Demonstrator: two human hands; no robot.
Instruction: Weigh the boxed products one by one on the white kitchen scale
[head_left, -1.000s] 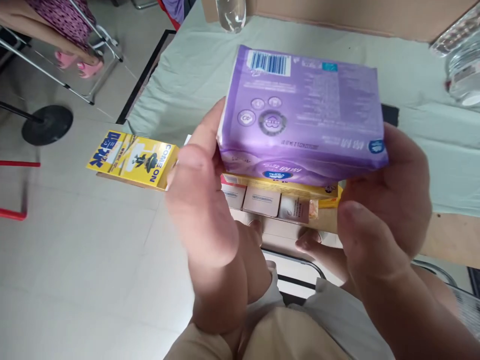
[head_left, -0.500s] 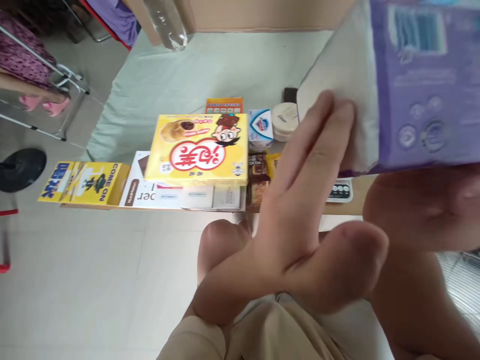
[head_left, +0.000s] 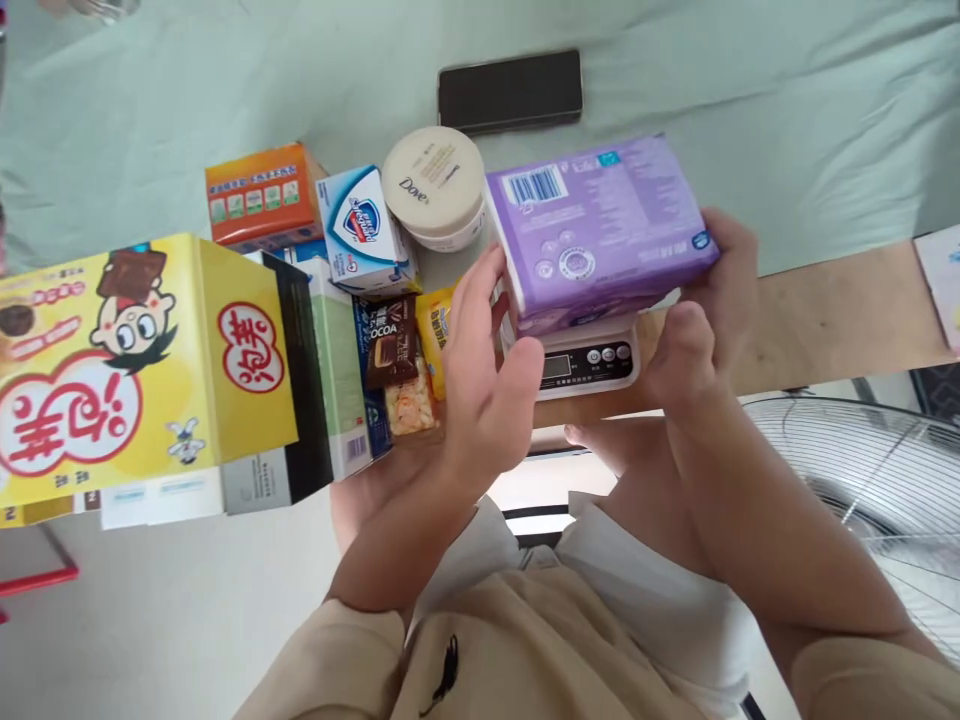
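A purple soft pack with a barcode lies on top of a small white digital scale. My right hand is closed around the pack's right end, thumb in front and fingers behind. My left hand is beside the pack's left end with its fingers stretched out, touching or nearly touching the pack's corner. The scale's display and buttons show just below the pack.
Left of the scale stand a big yellow snack box, white and green boxes, a cocoa bar, a soap box, an orange box and a Dove jar. A black phone lies behind. A fan is at the lower right.
The purple pack has come down from in front of the camera onto the scale. My left hand has opened beside it. The view has dropped toward the table's goods.
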